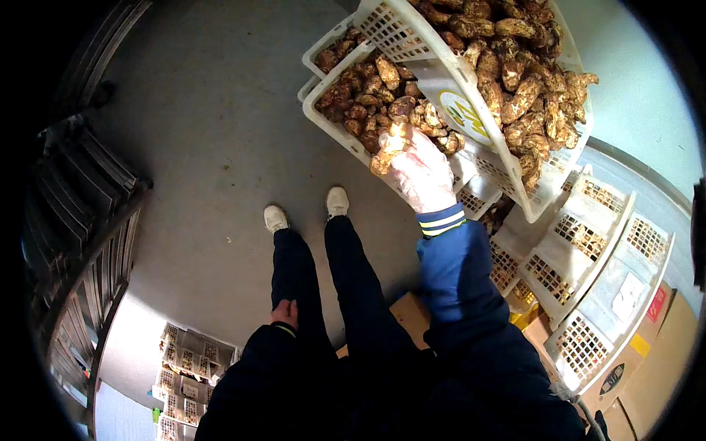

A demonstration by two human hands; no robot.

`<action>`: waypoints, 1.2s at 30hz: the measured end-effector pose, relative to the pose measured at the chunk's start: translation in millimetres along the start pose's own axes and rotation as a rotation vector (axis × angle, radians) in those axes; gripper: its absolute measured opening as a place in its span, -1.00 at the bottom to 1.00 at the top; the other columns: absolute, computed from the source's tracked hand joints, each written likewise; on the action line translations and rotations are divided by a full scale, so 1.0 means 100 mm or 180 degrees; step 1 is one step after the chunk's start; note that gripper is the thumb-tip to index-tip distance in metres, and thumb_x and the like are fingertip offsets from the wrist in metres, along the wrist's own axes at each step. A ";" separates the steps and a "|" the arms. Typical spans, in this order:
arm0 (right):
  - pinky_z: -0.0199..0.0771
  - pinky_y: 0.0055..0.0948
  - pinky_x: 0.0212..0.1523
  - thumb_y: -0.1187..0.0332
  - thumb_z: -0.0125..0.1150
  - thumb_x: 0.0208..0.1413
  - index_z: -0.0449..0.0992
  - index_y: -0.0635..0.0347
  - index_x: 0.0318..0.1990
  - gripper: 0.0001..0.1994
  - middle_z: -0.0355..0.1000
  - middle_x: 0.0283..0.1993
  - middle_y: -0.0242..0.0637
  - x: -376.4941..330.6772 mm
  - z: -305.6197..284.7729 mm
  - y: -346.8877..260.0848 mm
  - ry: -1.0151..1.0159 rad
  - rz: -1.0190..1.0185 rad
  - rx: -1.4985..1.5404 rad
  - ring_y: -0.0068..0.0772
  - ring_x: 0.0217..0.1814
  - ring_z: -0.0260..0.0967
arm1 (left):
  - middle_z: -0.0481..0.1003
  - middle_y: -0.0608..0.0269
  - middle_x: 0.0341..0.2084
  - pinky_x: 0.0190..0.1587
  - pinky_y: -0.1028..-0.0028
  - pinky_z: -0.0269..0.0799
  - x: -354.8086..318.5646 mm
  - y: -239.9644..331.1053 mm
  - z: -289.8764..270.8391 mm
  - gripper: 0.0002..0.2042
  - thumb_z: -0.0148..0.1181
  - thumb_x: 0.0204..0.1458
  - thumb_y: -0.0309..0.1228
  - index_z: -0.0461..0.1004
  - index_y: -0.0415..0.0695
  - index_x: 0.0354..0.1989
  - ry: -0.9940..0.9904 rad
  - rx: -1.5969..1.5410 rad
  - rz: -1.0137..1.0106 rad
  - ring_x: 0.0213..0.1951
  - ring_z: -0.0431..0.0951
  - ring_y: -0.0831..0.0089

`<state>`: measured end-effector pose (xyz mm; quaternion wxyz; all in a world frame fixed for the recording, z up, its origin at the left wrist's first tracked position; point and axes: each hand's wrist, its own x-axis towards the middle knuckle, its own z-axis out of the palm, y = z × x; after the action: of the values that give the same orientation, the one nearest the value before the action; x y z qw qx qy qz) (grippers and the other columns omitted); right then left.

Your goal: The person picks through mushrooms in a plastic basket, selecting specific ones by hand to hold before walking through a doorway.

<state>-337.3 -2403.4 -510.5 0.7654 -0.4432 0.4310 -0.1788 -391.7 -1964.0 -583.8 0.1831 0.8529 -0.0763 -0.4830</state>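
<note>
- Right hand (425, 175), centre-right of the frame, fingers clamped on a knobbly brown piece (384, 160)!
- That piece shows against the near edge of a white crate (332, 126) of similar lumps, upper centre.
- Fuller upper crate (504, 163), upper right, heaped high!
- Left hand (285, 314), lower centre-left, by the trousers (296, 268); can't tell its grip.

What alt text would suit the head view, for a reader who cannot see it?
The right hand holds a lumpy brown piece in front of a white crate full of similar pieces, beside a heaped crate. The left hand hangs near the left leg, above a grey floor.
</note>
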 end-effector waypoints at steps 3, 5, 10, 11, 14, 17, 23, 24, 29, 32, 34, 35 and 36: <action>0.38 -0.35 0.02 0.53 0.06 0.06 0.22 0.34 0.13 -0.56 0.32 0.04 -0.06 -0.04 0.03 -0.06 -0.0496 0.0308 0.0815 -0.27 0.05 0.32 | 0.42 -0.11 -0.60 -0.47 0.18 0.34 -0.02 0.11 -0.10 -0.76 0.09 0.03 -0.24 0.37 -0.17 -0.50 0.0016 0.0059 -0.0092 -0.48 0.46 -0.06; 0.36 -0.32 0.05 0.48 0.04 0.09 0.19 0.33 0.15 -0.56 0.28 0.09 -0.05 -0.05 -0.03 -0.04 -0.0584 0.0503 0.1181 -0.25 0.09 0.29 | 0.43 -0.11 -0.59 -0.46 0.17 0.35 -0.01 0.11 -0.12 -0.76 0.08 0.03 -0.23 0.37 -0.16 -0.50 0.0018 0.0154 -0.0076 -0.47 0.46 -0.07; 0.45 -0.33 -0.06 0.49 0.04 0.10 0.27 0.34 0.07 -0.64 0.37 -0.04 -0.12 -0.05 -0.07 -0.06 -0.0163 0.0673 0.1220 -0.31 -0.03 0.37 | 0.44 -0.11 -0.59 -0.44 0.13 0.37 0.02 -0.02 -0.05 -0.75 0.06 0.03 -0.21 0.37 -0.15 -0.49 0.0061 0.0230 0.0091 -0.45 0.47 -0.07; 0.46 -0.37 -0.10 0.48 0.06 0.09 0.30 0.32 0.05 -0.65 0.39 -0.07 -0.16 -0.02 -0.14 0.02 0.0108 0.0731 0.1147 -0.35 -0.07 0.38 | 0.44 -0.10 -0.59 -0.44 0.13 0.37 0.03 -0.02 -0.04 -0.75 0.06 0.03 -0.20 0.37 -0.15 -0.49 0.0035 0.0225 0.0102 -0.46 0.47 -0.07; 0.44 -0.48 -0.25 0.46 0.18 0.02 0.35 0.30 0.02 -0.63 0.43 -0.21 -0.27 -0.01 -0.09 0.09 0.0719 0.0988 0.0268 -0.50 -0.23 0.40 | 0.44 -0.09 -0.60 -0.45 0.13 0.36 0.01 0.00 -0.08 -0.74 0.06 0.04 -0.20 0.37 -0.15 -0.49 -0.0021 0.0252 0.0059 -0.47 0.46 -0.07; 0.35 -0.63 -0.49 0.45 0.17 0.01 0.30 0.37 0.06 -0.57 0.42 -0.36 -0.31 0.16 -0.17 0.17 0.1289 0.0018 -0.0884 -0.61 -0.49 0.32 | 0.43 -0.07 -0.61 -0.47 0.16 0.35 0.00 0.12 -0.14 -0.74 0.06 0.05 -0.20 0.37 -0.15 -0.50 -0.0071 0.0207 -0.0004 -0.50 0.46 -0.04; 0.41 -0.15 -0.35 0.07 0.18 -0.06 0.46 0.27 -0.17 -0.56 0.45 -0.45 0.03 0.65 -0.50 0.23 0.2081 -0.0770 -0.4683 -0.08 -0.41 0.45 | 0.44 -0.03 -0.62 -0.48 0.19 0.34 0.03 0.04 -0.09 -0.75 0.08 0.04 -0.25 0.35 -0.18 -0.52 -0.0094 0.0236 -0.0038 -0.50 0.47 -0.03; 0.36 -0.11 -0.19 0.00 0.15 -0.06 0.47 0.19 -0.11 -0.52 0.47 -0.29 -0.01 0.64 -0.37 0.08 0.1993 -0.0008 -0.4768 0.01 -0.27 0.43 | 0.44 -0.03 -0.62 -0.49 0.19 0.34 0.03 0.02 -0.07 -0.75 0.08 0.04 -0.26 0.35 -0.18 -0.52 -0.0046 0.0192 0.0000 -0.50 0.47 -0.02; 0.39 -0.06 -0.36 -0.02 0.14 -0.07 0.52 0.08 -0.39 -0.66 0.43 -0.55 -0.01 0.68 -0.57 0.20 0.1824 -0.0752 -0.5578 0.02 -0.44 0.43 | 0.42 -0.05 -0.63 -0.50 0.19 0.33 0.02 0.04 -0.07 -0.75 0.10 0.03 -0.27 0.34 -0.19 -0.54 0.0047 -0.0005 -0.0021 -0.50 0.46 -0.03; 0.40 -0.10 -0.38 0.00 0.15 -0.08 0.53 0.07 -0.43 -0.68 0.44 -0.54 -0.05 0.65 -0.66 0.11 0.1403 -0.1268 -0.5773 -0.01 -0.45 0.42 | 0.41 -0.06 -0.63 -0.51 0.17 0.33 0.01 0.07 -0.09 -0.74 0.09 0.03 -0.26 0.34 -0.20 -0.54 -0.0002 0.0076 -0.0039 -0.51 0.45 -0.04; 0.41 -0.15 -0.37 0.02 0.14 -0.06 0.53 0.07 -0.46 -0.70 0.46 -0.48 -0.11 0.64 -0.86 0.07 0.1177 -0.1325 -0.5727 -0.02 -0.41 0.42 | 0.42 -0.06 -0.63 -0.51 0.17 0.33 0.03 0.04 -0.06 -0.74 0.09 0.04 -0.25 0.35 -0.19 -0.54 0.0041 -0.0002 0.0124 -0.52 0.45 -0.04; 0.41 -0.16 -0.34 0.04 0.11 -0.04 0.52 0.05 -0.44 -0.72 0.48 -0.40 -0.17 0.64 -0.97 0.07 0.1009 -0.1062 -0.5812 -0.01 -0.37 0.42 | 0.42 -0.06 -0.63 -0.50 0.16 0.33 0.03 0.04 -0.05 -0.74 0.08 0.04 -0.24 0.36 -0.19 -0.53 0.0046 0.0089 0.0151 -0.53 0.45 -0.03; 0.41 -0.17 -0.34 0.06 0.09 -0.01 0.51 0.03 -0.41 -0.74 0.47 -0.37 -0.16 0.57 -1.01 0.05 0.1044 -0.1169 -0.5540 -0.01 -0.37 0.41 | 0.43 -0.06 -0.63 -0.50 0.16 0.33 0.01 0.06 -0.08 -0.74 0.08 0.04 -0.24 0.37 -0.18 -0.53 0.0043 0.0182 0.0161 -0.53 0.46 -0.03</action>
<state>-388.7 -2491.3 -567.0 0.0479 -0.8962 0.4401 0.0302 -384.2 -1967.9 -579.0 0.1714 0.8588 -0.1104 -0.4700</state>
